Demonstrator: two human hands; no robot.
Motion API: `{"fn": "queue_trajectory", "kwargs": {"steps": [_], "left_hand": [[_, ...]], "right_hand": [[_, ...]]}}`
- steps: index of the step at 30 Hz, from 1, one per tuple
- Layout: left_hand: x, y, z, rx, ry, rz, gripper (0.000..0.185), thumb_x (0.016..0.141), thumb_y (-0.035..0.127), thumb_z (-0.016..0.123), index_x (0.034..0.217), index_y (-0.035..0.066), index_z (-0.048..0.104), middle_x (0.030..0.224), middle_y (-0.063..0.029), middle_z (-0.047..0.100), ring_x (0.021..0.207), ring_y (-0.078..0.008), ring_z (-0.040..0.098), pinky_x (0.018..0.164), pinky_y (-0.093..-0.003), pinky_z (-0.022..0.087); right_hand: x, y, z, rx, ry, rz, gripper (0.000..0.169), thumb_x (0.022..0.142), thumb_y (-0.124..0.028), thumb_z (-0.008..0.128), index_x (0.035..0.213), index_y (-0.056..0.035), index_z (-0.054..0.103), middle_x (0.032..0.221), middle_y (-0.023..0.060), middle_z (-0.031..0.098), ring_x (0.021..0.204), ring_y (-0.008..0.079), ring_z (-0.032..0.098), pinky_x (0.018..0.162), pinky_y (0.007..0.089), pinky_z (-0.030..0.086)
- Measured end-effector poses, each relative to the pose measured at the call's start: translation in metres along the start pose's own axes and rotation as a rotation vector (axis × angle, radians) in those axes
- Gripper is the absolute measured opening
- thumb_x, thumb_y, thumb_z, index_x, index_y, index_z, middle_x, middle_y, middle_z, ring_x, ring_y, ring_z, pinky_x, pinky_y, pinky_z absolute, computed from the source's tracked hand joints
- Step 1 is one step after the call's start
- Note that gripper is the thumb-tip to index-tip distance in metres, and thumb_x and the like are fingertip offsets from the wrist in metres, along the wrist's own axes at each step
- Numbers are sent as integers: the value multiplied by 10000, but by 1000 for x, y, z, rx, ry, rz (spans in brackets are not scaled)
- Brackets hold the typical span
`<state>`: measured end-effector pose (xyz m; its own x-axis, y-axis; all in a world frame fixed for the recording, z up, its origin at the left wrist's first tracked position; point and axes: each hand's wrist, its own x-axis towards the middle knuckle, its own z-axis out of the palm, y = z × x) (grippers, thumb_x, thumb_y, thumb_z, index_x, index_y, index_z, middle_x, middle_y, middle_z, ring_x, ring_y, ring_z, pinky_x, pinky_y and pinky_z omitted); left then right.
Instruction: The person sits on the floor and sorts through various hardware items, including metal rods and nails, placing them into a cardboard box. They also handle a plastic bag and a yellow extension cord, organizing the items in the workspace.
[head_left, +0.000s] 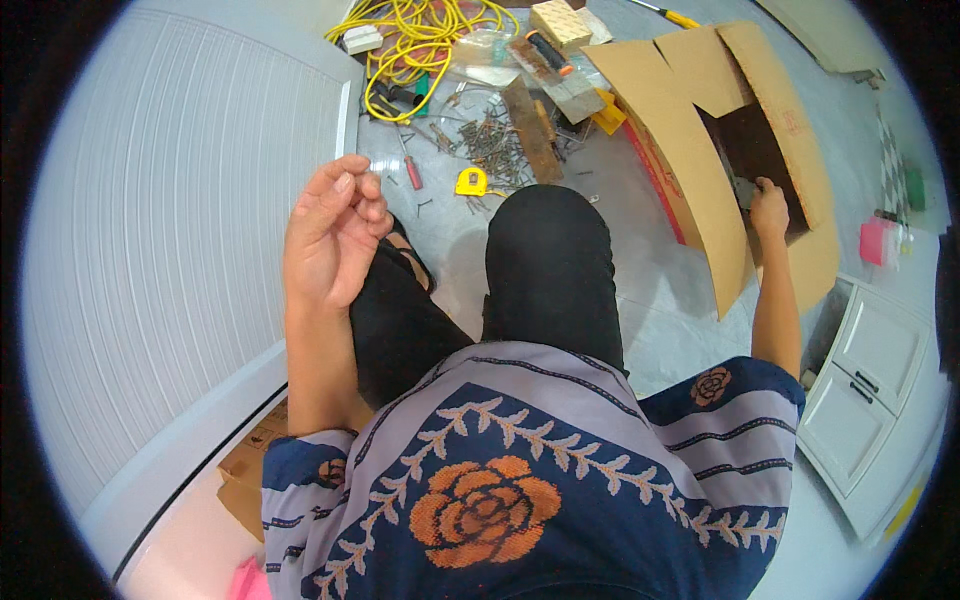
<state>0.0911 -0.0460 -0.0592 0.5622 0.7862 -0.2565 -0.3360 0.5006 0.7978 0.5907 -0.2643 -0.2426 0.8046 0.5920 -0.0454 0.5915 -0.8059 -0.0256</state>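
My left hand (337, 225) is raised above my left leg, its fingers loosely curled; no object shows in it. At the right, my right hand (769, 210) reaches to the opening of a cardboard box (675, 135), with its fingers on a greyish thing (745, 193) at the dark inside; what that is cannot be made out. On the floor in front of my knees lie a yellow tape measure (472, 181), a screwdriver with a red handle (413, 172) and a heap of screws or nails (491, 146). Beside the heap rests a rusty metal plate (532, 131).
A coiled yellow cable (409, 52) lies at the top left of the floor. Near the box are a black-handled trowel (551, 56) and a yellow-handled tool (679, 19). A ribbed white panel (187, 187) stands at the left, and a white cabinet (870, 375) at the right.
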Motion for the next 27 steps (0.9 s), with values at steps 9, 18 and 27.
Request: {"fn": "queue_trajectory", "kwargs": {"steps": [9,18,27], "left_hand": [[-7,4,6,-51,16,-33,229,859,157,526,1034,10,533,770,-61,534,656,-141,485,582,-252,401],[-19,-16,21,62,-64,-337,249,841,179,560,1001,-10,537,772,-87,561,646,-127,511,577,-232,424],[-19,14,4,152,-40,-319,265,834,208,556,957,-25,536,778,-98,570,660,-141,526,598,-248,425]], "right_hand": [[-27,-107,-75,1055,-3,-263,211,866,-141,529,1014,-6,593,946,48,618,868,124,554,778,237,422],[-67,-293,-40,731,-435,-754,190,806,-180,559,916,-34,611,898,151,617,850,308,590,756,373,452],[-36,-381,139,356,-540,-870,210,762,-217,576,877,-49,628,852,192,620,816,355,596,743,427,467]]}}
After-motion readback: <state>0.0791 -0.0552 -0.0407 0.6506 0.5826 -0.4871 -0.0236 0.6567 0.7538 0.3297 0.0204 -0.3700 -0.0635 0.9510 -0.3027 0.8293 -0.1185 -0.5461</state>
